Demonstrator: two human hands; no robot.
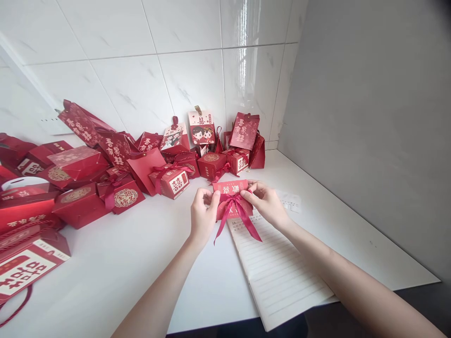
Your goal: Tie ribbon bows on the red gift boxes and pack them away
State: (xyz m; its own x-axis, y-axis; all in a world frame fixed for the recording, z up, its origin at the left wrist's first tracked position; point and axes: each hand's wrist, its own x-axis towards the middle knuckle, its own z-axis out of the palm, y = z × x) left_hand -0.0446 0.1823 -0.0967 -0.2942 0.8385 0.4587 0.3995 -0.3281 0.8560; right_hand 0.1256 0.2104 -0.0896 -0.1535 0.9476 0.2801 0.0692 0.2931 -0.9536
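Between my two hands is a small red gift box (pixel 230 188) with pale printed characters, held above the white table. A dark pink ribbon (pixel 243 218) is tied round it in a bow, its two tails hanging toward me. My left hand (pixel 204 211) grips the box's left side, thumb on the front near the bow. On the other side my right hand (pixel 265 202) has its thumb and fingers closed at the box's right edge, by the ribbon loop. The fingers behind the box are partly hidden. Below it lies a lined notebook (pixel 282 277), with handwriting near its top.
Many red gift boxes (pixel 123 195) crowd the left and back of the white table (pixel 148 263). A larger red box (pixel 31 258) with a cord stands at the left front. Behind rises a tiled wall (pixel 190 70); a grey panel (pixel 369 117) bounds the right side.
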